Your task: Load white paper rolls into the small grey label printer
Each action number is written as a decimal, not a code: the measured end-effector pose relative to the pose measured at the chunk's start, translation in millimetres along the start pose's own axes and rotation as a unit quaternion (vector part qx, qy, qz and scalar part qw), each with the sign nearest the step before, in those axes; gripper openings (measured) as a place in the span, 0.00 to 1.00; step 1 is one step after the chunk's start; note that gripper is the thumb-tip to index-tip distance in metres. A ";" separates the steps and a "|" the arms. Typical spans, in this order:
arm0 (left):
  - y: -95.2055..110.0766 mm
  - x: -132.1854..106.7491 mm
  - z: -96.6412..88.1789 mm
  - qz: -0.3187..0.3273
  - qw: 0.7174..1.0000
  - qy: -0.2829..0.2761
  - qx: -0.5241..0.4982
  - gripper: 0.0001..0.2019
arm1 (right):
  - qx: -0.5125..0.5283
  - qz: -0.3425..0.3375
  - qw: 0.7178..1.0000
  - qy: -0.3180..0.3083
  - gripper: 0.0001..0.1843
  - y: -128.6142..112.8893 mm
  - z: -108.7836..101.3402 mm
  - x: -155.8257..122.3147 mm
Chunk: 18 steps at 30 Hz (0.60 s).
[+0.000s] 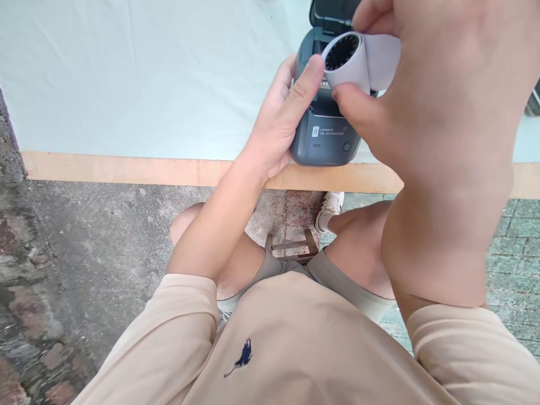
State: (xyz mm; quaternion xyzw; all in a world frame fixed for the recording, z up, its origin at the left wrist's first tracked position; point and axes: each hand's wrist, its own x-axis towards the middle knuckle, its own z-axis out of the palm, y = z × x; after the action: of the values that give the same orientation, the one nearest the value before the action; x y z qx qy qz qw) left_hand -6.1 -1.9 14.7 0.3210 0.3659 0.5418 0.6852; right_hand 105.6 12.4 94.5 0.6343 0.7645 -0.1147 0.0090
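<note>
A dark grey-blue label printer [327,140] is held upright near the front of the table, its black lid [331,14] flipped open at the far end. My left hand [291,107] wraps around the printer's left side, the thumb pressing by its opening. Over that opening sits a white paper roll [352,73], tilted, with a dark round core facing up and left. My right hand [392,101] grips the roll between thumb and fingers from the right. A loose strip of the paper stretches right, partly hidden behind that hand.
The table has a pale blue-green cloth [147,84] and a wooden front edge [126,167]. A dark object [535,101] shows at the far right. Below are my legs, a wooden stool [291,246] and paved ground; a rough stone surface [29,315] lies at the left.
</note>
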 end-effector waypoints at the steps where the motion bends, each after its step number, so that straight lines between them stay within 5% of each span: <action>1: 0.8 -0.3 0.0 -0.005 1.000 0.001 -0.012 0.08 | -0.026 -0.003 0.999 0.017 0.21 0.7 2.5 1.1; 10: -0.6 -0.3 -5.8 -0.004 0.999 -0.002 -0.038 0.05 | -0.057 -0.091 0.992 0.071 0.14 -0.1 12.1 0.7; 15: -1.0 1.8 -9.4 -0.026 0.998 -0.009 -0.049 0.06 | 0.029 -0.110 0.992 0.049 0.23 5.5 11.7 3.4; 18: -2.3 1.6 -10.4 -0.024 0.997 -0.016 -0.065 0.05 | 0.004 -0.113 0.992 0.049 0.18 10.0 8.2 4.0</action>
State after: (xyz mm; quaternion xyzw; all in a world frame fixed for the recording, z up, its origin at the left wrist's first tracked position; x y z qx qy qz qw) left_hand -13.6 -0.3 7.1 0.2754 0.3266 0.5425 0.7233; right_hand 113.5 16.4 84.2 0.5486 0.8304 -0.0866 -0.0439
